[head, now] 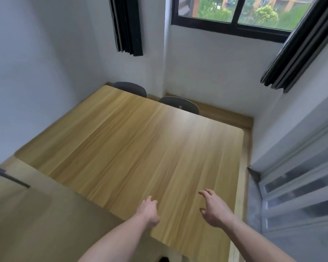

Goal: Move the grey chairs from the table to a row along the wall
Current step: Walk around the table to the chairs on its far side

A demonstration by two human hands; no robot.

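Note:
A light wooden table [133, 144] fills the middle of the view. Two grey chairs are tucked in at its far side: only the curved backrest of one chair [131, 88] and of the other chair [180, 105] rise above the far edge, their seats and legs hidden. My left hand [149, 210] hovers over the table's near edge, fingers loosely curled, holding nothing. My right hand [212, 208] is spread open above the near right part of the tabletop. Both hands are far from the chairs.
White walls close in behind and left of the table. A window [233, 14] with dark curtains [127, 25] is above the chairs. A glass sliding door [301, 186] runs along the right. A dark metal frame [6, 176] juts in at the left edge.

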